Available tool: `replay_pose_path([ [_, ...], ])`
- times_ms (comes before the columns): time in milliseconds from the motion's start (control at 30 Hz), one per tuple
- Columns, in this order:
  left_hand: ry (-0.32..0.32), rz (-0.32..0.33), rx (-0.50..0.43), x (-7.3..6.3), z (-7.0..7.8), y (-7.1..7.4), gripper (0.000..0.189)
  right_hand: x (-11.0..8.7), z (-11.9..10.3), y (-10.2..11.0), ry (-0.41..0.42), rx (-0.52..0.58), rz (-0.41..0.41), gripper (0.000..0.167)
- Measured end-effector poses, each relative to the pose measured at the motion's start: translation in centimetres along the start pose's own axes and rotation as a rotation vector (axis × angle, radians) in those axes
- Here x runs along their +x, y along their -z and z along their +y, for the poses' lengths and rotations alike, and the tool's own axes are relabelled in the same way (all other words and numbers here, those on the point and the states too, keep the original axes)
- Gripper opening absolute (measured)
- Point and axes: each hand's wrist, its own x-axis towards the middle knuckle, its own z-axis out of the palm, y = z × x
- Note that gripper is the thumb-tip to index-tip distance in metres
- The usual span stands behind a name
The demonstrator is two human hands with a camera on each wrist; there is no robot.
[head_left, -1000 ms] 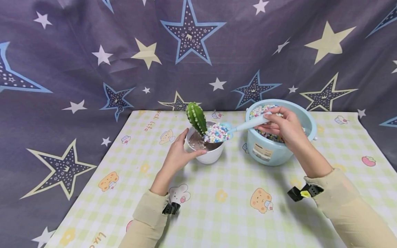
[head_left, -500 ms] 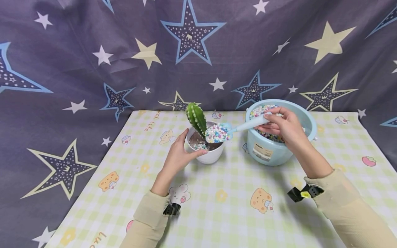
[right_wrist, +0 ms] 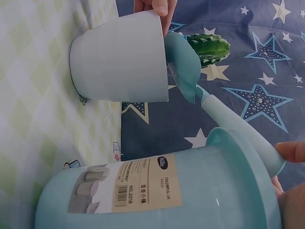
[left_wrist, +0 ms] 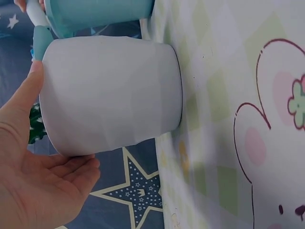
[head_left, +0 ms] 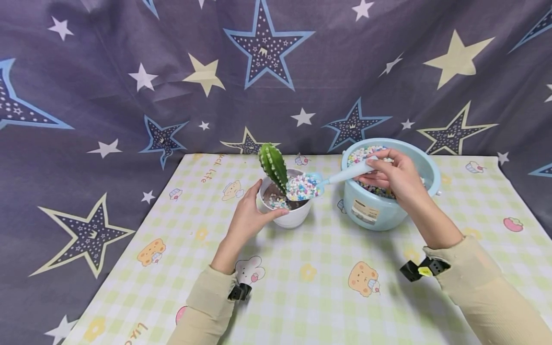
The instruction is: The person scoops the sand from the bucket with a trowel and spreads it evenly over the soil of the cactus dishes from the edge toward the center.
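Note:
My right hand (head_left: pixel 398 177) pinches the handle of a light blue hand trowel (head_left: pixel 351 171). The trowel's blade, heaped with small multicoloured pebbles (head_left: pixel 303 186), sits over the rim of a white flower pot (head_left: pixel 292 219). In the pot a green cactus (head_left: pixel 273 165) leans left out of brown soil, and some pebbles lie on the soil at the near side. My left hand (head_left: pixel 250 213) holds the pot's left side, thumb at the near rim, fingers on the far side. In the right wrist view, the trowel blade (right_wrist: pixel 183 62) tilts down at the pot's mouth.
A light blue bucket (head_left: pixel 375 213) with a paper label stands to the right of the pot, with more pebbles (head_left: pixel 364 153) inside. My right hand is over its rim. A checked cloth (head_left: pixel 310 306) covers the table, and a star-patterned curtain (head_left: pixel 327 62) hangs behind.
Pebbles have dropped from the trowel onto the soil at the pot's near side. The trowel blade has shifted very slightly right; both hands stay almost still.

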Motion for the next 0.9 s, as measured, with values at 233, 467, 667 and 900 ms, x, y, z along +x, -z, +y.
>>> replay_pose_path([
  [233, 0.015, 0.011, 0.016, -0.08, 0.09, -0.12, 0.110, -0.03, 0.06, -0.07, 0.017, -0.039, 0.002, 0.016],
  [467, 0.022, 0.033, 0.030, -0.19, 0.14, -0.32, 0.110, -0.01, 0.10, -0.09, 0.030, -0.080, 0.005, 0.015],
  [667, 0.024, 0.045, 0.052, -0.25, 0.28, -0.49, 0.111, -0.02, 0.07, -0.12, 0.024, -0.071, 0.005, 0.016],
  [900, 0.022, 0.057, 0.059, -0.30, 0.33, -0.59, 0.111, -0.07, 0.06, -0.18, 0.030, -0.075, 0.000, 0.015],
])
